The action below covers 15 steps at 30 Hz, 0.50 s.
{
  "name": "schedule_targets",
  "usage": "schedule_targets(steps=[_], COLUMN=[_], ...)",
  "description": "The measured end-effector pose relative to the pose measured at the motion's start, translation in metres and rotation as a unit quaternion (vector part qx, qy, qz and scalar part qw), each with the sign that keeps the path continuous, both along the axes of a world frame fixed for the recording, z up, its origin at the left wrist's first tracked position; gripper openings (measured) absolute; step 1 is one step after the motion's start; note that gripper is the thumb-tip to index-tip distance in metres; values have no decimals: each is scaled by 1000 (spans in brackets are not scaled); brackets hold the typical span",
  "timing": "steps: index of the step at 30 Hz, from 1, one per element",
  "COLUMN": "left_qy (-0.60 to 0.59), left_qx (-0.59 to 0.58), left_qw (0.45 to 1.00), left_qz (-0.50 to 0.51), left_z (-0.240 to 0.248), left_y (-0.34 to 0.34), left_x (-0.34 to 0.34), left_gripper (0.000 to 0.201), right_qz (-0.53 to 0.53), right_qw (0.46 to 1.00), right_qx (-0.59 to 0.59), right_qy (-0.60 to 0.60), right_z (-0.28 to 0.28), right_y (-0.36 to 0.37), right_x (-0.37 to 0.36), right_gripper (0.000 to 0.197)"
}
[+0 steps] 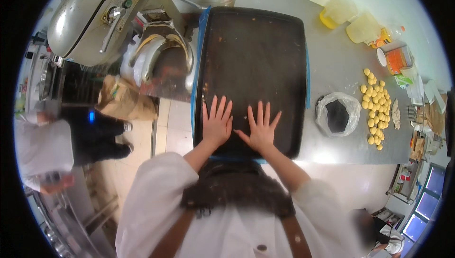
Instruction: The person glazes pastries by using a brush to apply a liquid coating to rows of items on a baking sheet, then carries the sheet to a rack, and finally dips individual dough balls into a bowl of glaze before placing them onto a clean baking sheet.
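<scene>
A large dark baking tray [253,59] lies in front of me on the metal worktable, with a few light crumbs on its surface. Blue sheeting [201,35] shows from under its left and right edges. My left hand [217,124] rests palm down on the near part of the tray, fingers stretched out and spread. Beside it my right hand [261,127] also lies flat, its fingers apart and its thumb pointing toward the left hand. Neither hand holds anything.
On the steel worktable [327,75] to the right are a bowl lined with clear plastic [338,114], many yellow dough balls [377,106], and jugs [364,28] farther back. A large mixer [90,18] stands at left, a brown paper sack [125,100] below it. Another person [45,146] stands at far left.
</scene>
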<state>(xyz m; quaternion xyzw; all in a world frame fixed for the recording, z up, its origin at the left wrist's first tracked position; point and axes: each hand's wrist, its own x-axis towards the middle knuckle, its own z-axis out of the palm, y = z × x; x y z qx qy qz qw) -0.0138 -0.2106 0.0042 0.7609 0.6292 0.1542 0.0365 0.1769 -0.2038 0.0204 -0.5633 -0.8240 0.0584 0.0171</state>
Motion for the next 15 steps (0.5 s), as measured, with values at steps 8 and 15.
schedule_targets(steps=[8, 15], left_qy=[-33, -5], left_qx=[28, -21], left_qw=[999, 999], left_qz=[-4, -27], left_z=[-11, -6], left_y=[-4, -9], left_x=[-10, -20], left_gripper=[53, 58], right_qz=[20, 0], right_qw=[999, 1000], right_qx=[-8, -15], right_qy=[24, 20], right_z=[-1, 4], right_y=[-1, 1], right_x=[31, 93], right_gripper=[91, 90])
